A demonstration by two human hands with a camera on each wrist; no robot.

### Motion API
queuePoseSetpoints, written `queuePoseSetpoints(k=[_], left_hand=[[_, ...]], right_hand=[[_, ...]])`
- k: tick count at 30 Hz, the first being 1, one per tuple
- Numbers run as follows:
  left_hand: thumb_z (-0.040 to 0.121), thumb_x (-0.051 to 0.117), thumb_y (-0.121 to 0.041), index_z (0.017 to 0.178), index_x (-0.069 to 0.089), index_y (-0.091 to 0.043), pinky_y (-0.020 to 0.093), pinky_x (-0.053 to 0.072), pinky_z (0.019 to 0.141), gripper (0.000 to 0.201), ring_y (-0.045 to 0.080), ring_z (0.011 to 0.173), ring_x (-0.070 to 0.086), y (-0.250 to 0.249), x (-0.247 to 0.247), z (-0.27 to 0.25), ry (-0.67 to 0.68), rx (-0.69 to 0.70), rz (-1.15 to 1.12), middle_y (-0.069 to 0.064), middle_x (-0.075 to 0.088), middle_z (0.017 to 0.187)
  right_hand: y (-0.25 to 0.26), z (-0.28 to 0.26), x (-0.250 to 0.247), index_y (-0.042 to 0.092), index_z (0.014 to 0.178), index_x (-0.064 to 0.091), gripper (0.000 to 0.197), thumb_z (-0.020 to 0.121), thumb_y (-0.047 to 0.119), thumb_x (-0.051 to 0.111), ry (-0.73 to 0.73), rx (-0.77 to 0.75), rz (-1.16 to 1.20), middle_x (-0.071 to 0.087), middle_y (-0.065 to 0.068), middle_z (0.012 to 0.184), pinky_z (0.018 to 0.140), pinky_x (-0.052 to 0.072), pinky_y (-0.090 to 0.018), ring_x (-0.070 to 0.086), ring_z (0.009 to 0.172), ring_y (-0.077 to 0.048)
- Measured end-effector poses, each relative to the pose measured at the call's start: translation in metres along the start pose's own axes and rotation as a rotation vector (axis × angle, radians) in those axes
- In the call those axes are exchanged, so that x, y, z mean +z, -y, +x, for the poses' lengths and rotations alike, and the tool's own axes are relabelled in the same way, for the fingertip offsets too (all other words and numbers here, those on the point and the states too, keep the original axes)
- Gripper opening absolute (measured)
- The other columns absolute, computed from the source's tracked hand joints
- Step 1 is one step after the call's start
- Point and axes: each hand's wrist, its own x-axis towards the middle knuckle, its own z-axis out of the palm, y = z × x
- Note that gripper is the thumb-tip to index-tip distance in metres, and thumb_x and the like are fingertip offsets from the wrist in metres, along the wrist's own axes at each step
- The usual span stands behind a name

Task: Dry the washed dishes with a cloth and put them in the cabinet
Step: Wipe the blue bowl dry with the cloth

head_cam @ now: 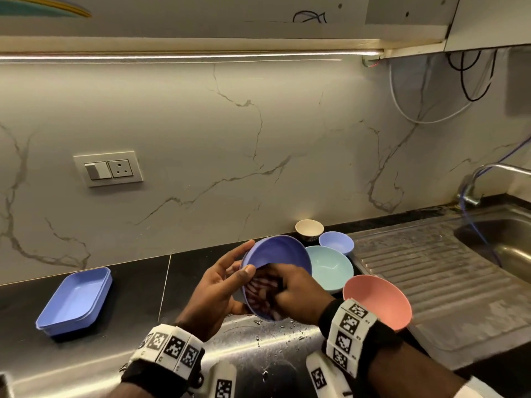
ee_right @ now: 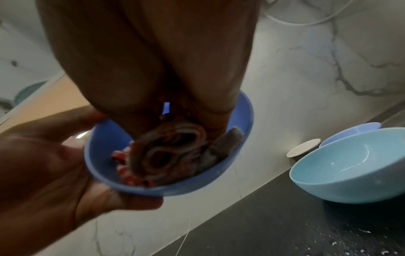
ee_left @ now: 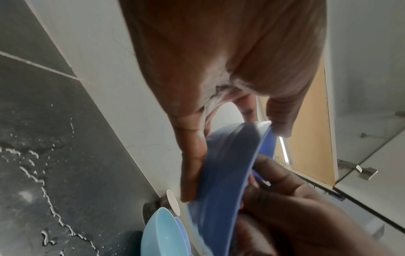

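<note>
I hold a purple-blue bowl point(head_cam: 277, 254) tilted above the counter's front. My left hand point(head_cam: 221, 285) grips it from the left, thumb over the rim, fingers behind; the left wrist view shows the bowl's outside point(ee_left: 221, 173). My right hand point(head_cam: 293, 294) is inside the bowl, bunching a red-and-white patterned cloth point(head_cam: 260, 294) against its wall. In the right wrist view the crumpled cloth point(ee_right: 171, 152) fills the bowl point(ee_right: 105, 143). A light-blue bowl point(head_cam: 330, 268), a small purple bowl point(head_cam: 336, 242), a pink bowl point(head_cam: 376, 300) and a cream cup point(head_cam: 309, 229) stand just right of my hands.
A purple rectangular tray point(head_cam: 74, 301) lies on the dark counter point(head_cam: 138, 285) at left. The steel draining board point(head_cam: 431, 268), sink basin point(head_cam: 500, 242) and tap point(head_cam: 485, 176) are at right. Water drops lie on the steel front point(head_cam: 273, 337). A wall cabinet point(head_cam: 402, 15) hangs overhead.
</note>
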Motion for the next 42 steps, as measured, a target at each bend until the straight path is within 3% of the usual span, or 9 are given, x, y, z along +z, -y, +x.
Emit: queuePoseSetpoints(k=[5,11,15,19,22,24,28,36,42], left_hand=[[0.085,0.066,-0.015,0.136,0.059,-0.027,0.06,0.059,0.073,0.053,0.042,0.119,0.062,-0.003,0.002,0.004,0.053,0.008,-0.03,0.019,0.062,0.132],[0.084,0.068,-0.013,0.136,0.059,-0.022,0.051,0.062,0.065,0.054,0.041,0.111,0.065,-0.002,0.005,0.005,0.013,0.037,-0.026,0.021,0.064,0.127],[0.082,0.07,-0.012,0.132,0.062,-0.022,0.041,0.061,0.059,0.052,0.036,0.104,0.068,0.001,0.003,0.005,0.0,0.042,0.019,0.02,0.064,0.124],[0.084,0.075,-0.012,0.134,0.06,-0.023,0.044,0.061,0.062,0.054,0.033,0.105,0.069,-0.004,-0.011,0.005,-0.095,0.058,0.035,0.019,0.063,0.127],[0.07,0.089,-0.036,0.134,0.06,-0.029,0.051,0.06,0.068,0.071,0.028,0.108,0.07,-0.01,-0.021,0.005,-0.13,0.031,0.051,0.014,0.065,0.126],[0.07,0.088,-0.039,0.134,0.06,-0.033,0.059,0.059,0.072,0.07,0.025,0.108,0.07,-0.011,-0.023,0.004,-0.156,0.013,0.069,0.011,0.066,0.123],[0.083,0.073,-0.028,0.136,0.056,-0.032,0.072,0.053,0.077,0.056,0.02,0.104,0.072,-0.014,-0.016,0.005,-0.192,-0.023,0.091,-0.001,0.073,0.112],[0.09,0.064,-0.032,0.13,0.063,-0.029,0.066,0.055,0.085,0.04,0.039,0.105,0.07,-0.019,0.0,0.004,-0.065,-0.111,0.211,0.011,0.07,0.12],[0.095,0.063,-0.012,0.135,0.053,-0.03,0.065,0.056,0.079,0.045,0.037,0.104,0.07,-0.003,0.0,0.005,-0.095,-0.11,0.181,0.014,0.067,0.12]], right_hand=[[0.006,0.003,0.003,0.024,0.126,0.063,0.041,0.087,0.013,0.064,-0.255,-0.118,-0.092,0.065,0.001,0.123,0.096,0.049,-0.025,0.06,0.111,-0.016],[0.002,-0.006,0.013,0.034,0.127,0.058,0.035,0.092,0.032,0.063,-0.021,-0.056,0.087,0.066,0.01,0.119,0.099,0.051,-0.033,0.062,0.11,-0.007],[-0.002,-0.01,0.005,0.028,0.129,0.057,0.041,0.091,0.02,0.069,0.194,0.057,0.263,0.07,0.001,0.115,0.089,0.058,-0.037,0.069,0.102,-0.017],[-0.007,-0.018,-0.012,0.028,0.124,0.058,0.04,0.089,0.013,0.069,0.225,-0.088,-0.129,0.07,0.005,0.114,0.088,0.056,-0.03,0.067,0.101,-0.01],[-0.016,-0.015,-0.029,0.019,0.12,0.061,0.035,0.09,0.001,0.063,0.086,-0.107,-0.011,0.071,0.007,0.106,0.081,0.058,-0.025,0.069,0.093,-0.003],[-0.026,-0.006,-0.037,0.019,0.121,0.064,0.036,0.09,0.0,0.065,-0.085,-0.192,0.022,0.067,0.001,0.115,0.089,0.058,-0.034,0.068,0.104,-0.01],[-0.018,0.012,-0.045,0.011,0.118,0.07,0.035,0.086,-0.004,0.066,-0.292,-0.546,-0.34,0.064,-0.007,0.118,0.096,0.051,-0.028,0.062,0.104,-0.016],[0.001,0.033,-0.036,0.021,0.106,0.072,0.021,0.097,0.017,0.053,-0.258,-1.017,-1.013,0.069,-0.004,0.118,0.082,0.052,-0.043,0.064,0.108,-0.03],[-0.026,0.033,-0.029,0.017,0.114,0.068,0.031,0.094,0.017,0.046,-0.153,-0.791,-1.037,0.068,-0.011,0.119,0.08,0.056,-0.047,0.065,0.105,-0.033]])
